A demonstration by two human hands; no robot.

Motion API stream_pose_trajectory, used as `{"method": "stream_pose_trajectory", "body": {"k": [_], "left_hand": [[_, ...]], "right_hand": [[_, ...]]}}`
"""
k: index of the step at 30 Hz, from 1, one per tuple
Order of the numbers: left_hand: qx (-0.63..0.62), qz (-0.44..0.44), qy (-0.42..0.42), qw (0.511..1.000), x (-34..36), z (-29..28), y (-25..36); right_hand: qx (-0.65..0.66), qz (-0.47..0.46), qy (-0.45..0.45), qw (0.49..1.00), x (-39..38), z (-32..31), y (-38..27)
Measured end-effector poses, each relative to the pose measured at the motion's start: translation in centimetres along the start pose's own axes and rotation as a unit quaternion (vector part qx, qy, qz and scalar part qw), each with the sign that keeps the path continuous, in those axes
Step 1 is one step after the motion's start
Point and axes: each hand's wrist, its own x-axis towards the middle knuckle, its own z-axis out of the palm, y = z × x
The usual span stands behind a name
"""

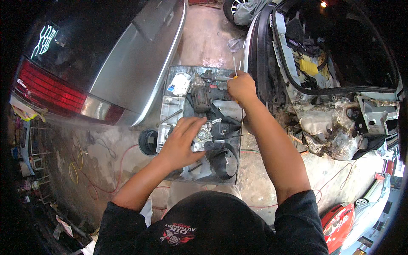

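My right hand (242, 88) is closed around a screwdriver at the far right edge of the work surface. Its thin shaft (235, 63) points away from me, and a bit of yellow handle shows at the fist. My left hand (182, 139) curves round a round silver metal mechanism (204, 133), fingers on its far side and thumb on its near side. Just beyond the left hand lies a dark, worn power drill (199, 93). A grey plastic tray (172, 109) is beside it, with a dark rod across it.
The dark work surface (231, 170) also bears a white plastic piece (180, 83) and a black cup-shaped part (222, 165). A silver car with a red tail light (51, 89) stands left, a stripped car body (327, 119) right. A red hose (123, 163) crosses the floor.
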Motion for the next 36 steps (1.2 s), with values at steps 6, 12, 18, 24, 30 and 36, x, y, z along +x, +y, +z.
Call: {"method": "stream_pose_trajectory", "body": {"k": [6, 12, 18, 24, 30, 36], "left_hand": [[0.025, 0.027, 0.008, 0.999, -1.5, -3.4, 2.8], [0.042, 0.021, -0.008, 0.999, -3.9, -5.6, 4.9], [0.031, -0.012, 0.026, 0.999, -5.4, -6.1, 6.8], [0.043, -0.034, 0.039, 0.998, -5.8, -6.3, 7.0], [0.03, -0.027, 0.078, 0.996, -6.0, -6.4, 6.6], [0.014, -0.052, 0.074, 0.996, -5.1, -6.3, 6.7]], "right_hand": [[-0.313, -0.102, -0.016, 0.944, 1.3, -1.8, -3.8], [-0.484, -0.195, -0.083, 0.849, 6.4, -2.1, -5.9], [-0.508, -0.133, -0.189, 0.83, 14.0, -0.3, -1.9], [-0.492, -0.135, -0.153, 0.846, 13.5, -1.1, -4.1], [-0.019, -0.322, -0.04, 0.946, -2.1, -6.2, -2.5], [0.342, -0.085, -0.332, 0.875, -21.5, -8.2, 4.3]]}}
